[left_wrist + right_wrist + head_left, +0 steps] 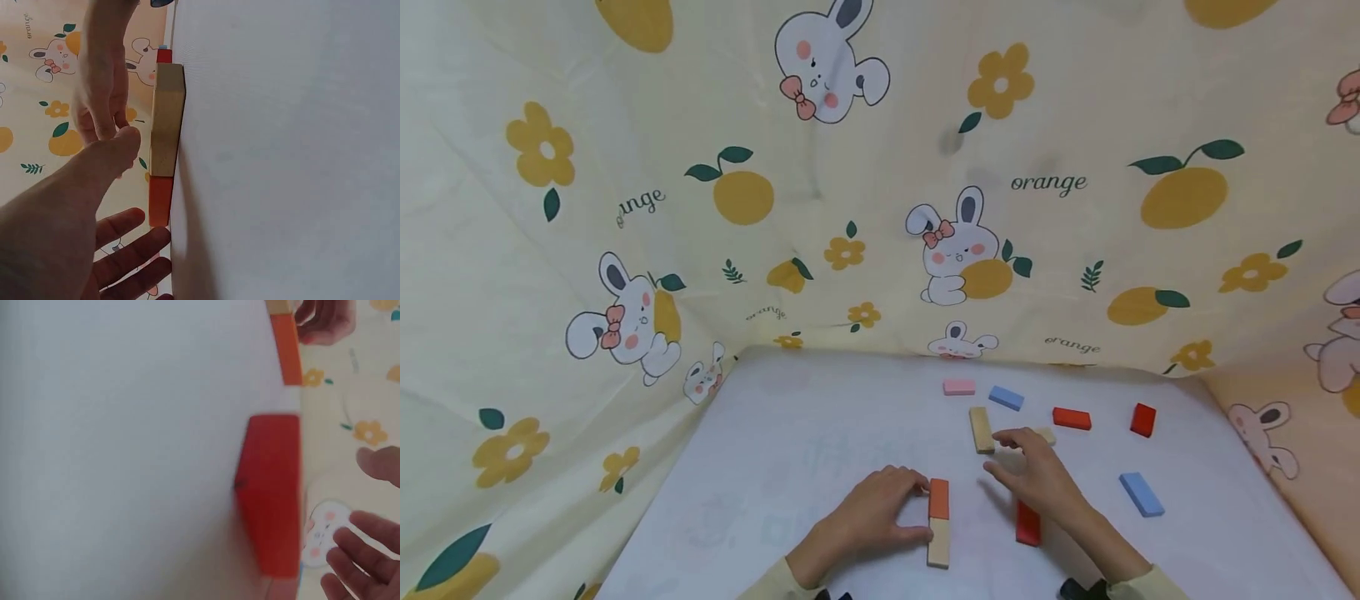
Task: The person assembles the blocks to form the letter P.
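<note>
An orange block and a plain wooden block lie end to end on the white table. At their left side is my left hand, thumb and fingers spread apart; whether its tips touch them I cannot tell. My right hand hovers with thumb and forefinger parted, holding nothing. Just left of its fingertips lies another plain wooden block. Below this hand is a red block, partly hidden in the head view; the right wrist view shows that red block apart from the fingers.
Farther back lie a pink block, a blue block and a red block. Another red block and a blue block lie at the right. A wooden block is half hidden behind the right hand. Patterned cloth surrounds the table.
</note>
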`<act>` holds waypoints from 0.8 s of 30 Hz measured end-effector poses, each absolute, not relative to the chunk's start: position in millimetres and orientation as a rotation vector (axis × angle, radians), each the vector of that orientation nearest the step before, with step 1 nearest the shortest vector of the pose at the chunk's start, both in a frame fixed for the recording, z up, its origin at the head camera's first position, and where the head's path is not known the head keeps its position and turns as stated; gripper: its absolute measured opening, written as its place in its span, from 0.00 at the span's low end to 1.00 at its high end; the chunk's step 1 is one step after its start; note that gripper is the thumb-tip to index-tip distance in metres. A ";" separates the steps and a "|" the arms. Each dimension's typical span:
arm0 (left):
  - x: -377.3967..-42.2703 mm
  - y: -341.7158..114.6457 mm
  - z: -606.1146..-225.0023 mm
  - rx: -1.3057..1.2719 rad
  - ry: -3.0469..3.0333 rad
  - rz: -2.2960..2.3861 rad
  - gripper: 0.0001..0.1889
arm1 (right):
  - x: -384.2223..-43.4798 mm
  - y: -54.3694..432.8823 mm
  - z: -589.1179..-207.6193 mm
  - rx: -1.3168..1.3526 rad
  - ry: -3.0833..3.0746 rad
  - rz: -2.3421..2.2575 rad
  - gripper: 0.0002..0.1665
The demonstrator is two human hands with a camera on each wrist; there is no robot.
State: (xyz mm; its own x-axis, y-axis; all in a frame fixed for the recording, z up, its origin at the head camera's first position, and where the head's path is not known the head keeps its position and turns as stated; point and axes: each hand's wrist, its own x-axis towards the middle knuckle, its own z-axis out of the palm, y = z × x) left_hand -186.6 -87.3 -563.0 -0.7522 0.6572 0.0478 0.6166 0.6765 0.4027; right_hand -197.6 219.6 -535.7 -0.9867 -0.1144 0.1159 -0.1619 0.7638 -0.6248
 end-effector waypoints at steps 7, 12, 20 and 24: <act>-187.2 -85.2 -560.5 1.045 2.781 0.585 0.37 | -198.8 241.0 -539.9 0.036 -2.835 1.080 0.32; -186.9 -83.9 -559.3 1.034 2.786 0.533 0.38 | -204.1 255.7 -543.2 -0.056 -2.827 1.087 0.33; -183.8 -82.5 -558.7 1.086 2.815 0.463 0.38 | -211.4 273.9 -542.8 -0.174 -2.859 1.070 0.43; -181.5 -82.1 -557.7 1.094 2.826 0.454 0.37 | -213.7 278.8 -543.9 -0.230 -2.882 1.088 0.47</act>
